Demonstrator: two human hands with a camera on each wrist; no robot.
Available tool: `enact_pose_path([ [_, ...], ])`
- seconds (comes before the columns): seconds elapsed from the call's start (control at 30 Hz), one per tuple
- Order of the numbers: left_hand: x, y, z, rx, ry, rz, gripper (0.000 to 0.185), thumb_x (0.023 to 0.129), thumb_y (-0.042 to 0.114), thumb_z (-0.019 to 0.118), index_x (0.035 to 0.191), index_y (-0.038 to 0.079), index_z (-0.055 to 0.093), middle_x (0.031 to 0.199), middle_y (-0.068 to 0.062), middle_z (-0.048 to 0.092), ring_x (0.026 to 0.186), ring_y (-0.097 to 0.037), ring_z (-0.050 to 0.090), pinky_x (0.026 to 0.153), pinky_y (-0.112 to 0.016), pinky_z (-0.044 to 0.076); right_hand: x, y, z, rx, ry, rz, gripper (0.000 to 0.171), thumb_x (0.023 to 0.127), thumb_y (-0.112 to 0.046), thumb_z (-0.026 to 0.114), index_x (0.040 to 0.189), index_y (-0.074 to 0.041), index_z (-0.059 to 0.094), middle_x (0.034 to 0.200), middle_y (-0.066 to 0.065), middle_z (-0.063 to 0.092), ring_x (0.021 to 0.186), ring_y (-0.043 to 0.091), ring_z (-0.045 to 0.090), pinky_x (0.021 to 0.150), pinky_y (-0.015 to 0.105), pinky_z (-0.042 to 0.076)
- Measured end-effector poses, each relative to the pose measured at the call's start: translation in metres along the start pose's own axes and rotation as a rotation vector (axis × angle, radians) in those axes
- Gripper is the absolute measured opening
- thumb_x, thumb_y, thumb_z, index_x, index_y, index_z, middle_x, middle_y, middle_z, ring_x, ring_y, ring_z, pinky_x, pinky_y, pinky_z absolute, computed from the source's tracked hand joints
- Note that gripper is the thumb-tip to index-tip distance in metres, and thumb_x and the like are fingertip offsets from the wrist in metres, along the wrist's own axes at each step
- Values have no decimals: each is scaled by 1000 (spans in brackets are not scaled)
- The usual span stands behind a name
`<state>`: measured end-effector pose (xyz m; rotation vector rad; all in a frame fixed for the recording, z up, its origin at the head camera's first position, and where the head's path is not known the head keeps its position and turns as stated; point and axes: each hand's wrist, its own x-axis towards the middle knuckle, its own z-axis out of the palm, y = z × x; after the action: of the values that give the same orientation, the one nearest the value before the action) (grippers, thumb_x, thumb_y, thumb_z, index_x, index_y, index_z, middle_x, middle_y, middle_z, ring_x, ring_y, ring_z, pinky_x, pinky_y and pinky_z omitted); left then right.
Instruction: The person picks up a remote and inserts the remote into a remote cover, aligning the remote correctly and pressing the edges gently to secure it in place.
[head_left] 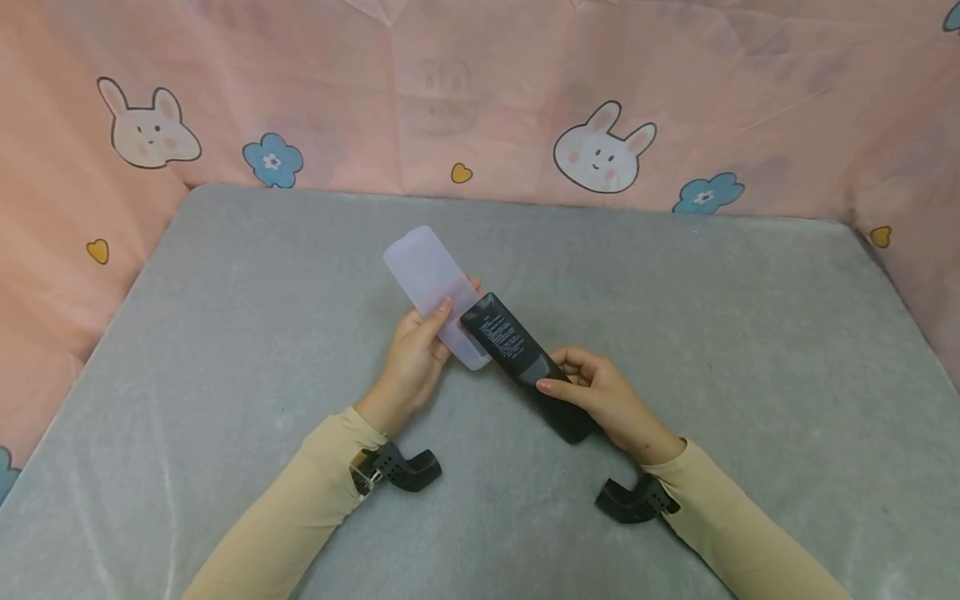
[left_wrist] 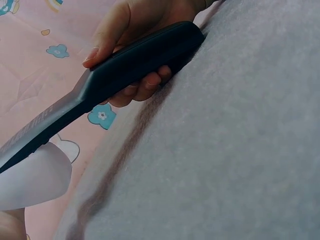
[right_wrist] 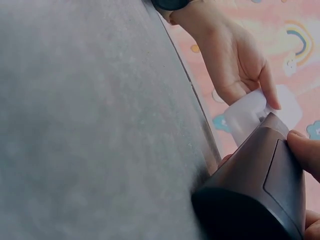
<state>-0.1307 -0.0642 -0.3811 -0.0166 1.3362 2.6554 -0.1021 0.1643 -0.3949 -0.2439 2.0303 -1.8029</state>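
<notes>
My left hand (head_left: 412,354) pinches a translucent, pale cover (head_left: 427,262), thumb on its upper face and fingers beneath. The cover is long and flat with rounded corners. In my right hand (head_left: 607,400) is a black remote control (head_left: 517,350), back side up, with white printed text at its far end. The right thumb lies on the remote's back, and in the left wrist view the fingers (left_wrist: 147,85) curl under its thicker end. The remote's thin end overlaps the near end of the cover (right_wrist: 245,117). Part of the left fingers is hidden behind the cover.
A grey cloth-covered table (head_left: 750,333) lies under both hands. Behind it hangs a pink curtain (head_left: 337,83) with rabbits, flowers and hearts. Black wrist mounts (head_left: 408,468) stick out from both forearms, close over the table.
</notes>
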Motion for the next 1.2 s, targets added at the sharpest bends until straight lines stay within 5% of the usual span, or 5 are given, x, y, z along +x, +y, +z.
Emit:
enact_pose_path([
  [1.2, -2, 1, 0, -39, -4, -4, 39, 102, 8, 32, 137, -11, 37, 137, -25, 42, 124, -28, 49, 106, -33, 34, -2, -3, 3, -26, 42, 9, 27, 85, -7, 69, 105, 9, 60, 92, 11, 67, 69, 15, 63, 64, 27, 53],
])
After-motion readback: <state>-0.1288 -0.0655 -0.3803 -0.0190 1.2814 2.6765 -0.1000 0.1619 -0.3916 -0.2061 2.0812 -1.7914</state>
